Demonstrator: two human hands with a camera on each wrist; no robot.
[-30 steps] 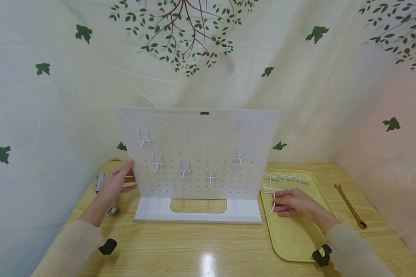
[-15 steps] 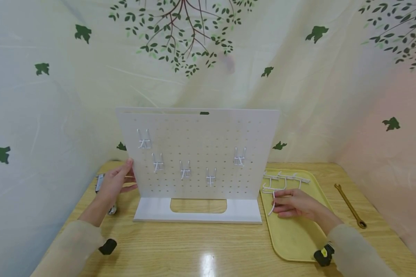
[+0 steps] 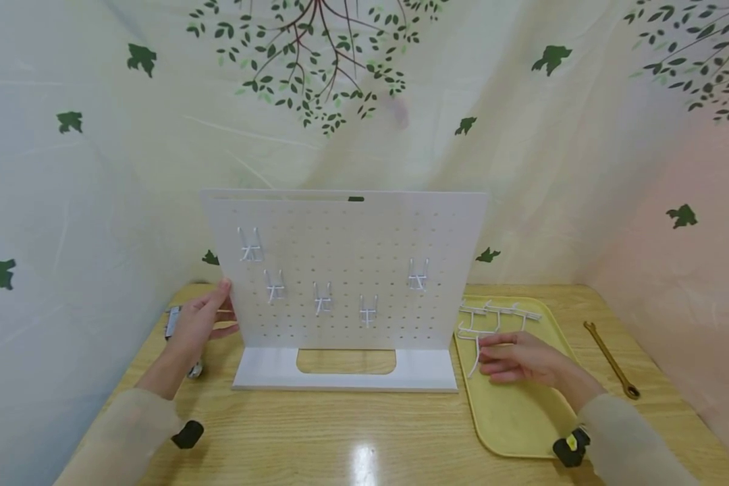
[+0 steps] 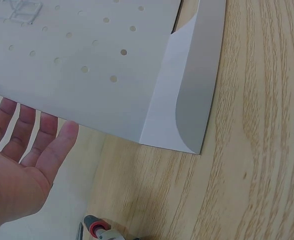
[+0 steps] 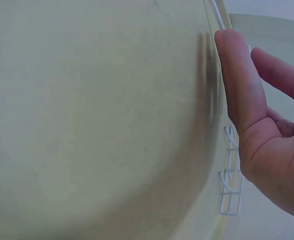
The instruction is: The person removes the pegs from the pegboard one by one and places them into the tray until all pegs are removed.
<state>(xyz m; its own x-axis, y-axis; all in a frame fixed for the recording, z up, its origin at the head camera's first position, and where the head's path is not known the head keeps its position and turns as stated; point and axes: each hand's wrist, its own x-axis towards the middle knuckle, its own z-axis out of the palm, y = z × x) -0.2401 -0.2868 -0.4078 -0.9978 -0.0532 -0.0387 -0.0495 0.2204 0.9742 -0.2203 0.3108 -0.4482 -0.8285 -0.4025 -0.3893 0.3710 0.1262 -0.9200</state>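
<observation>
A white pegboard stands upright on its white base, with several wire hooks on its face. At its left side edge my left hand grips the board. In the left wrist view, the fingers of my left hand reach to that edge, some tips passing behind it. My right hand is over the yellow tray, its fingertips pinching a slim white wire hook. The right wrist view shows my right hand beside a white wire, with the grip partly hidden by the fingers.
More white wire hooks lie at the tray's far end. A gold-coloured wrench rests on the wooden table right of the tray. Left of the board lies a tool with a dark, red-banded end, partly hidden behind my left hand.
The view has shifted very slightly. My right hand stays at the hook, its fingers slightly more extended. My left hand and the pegboard keep their places.
</observation>
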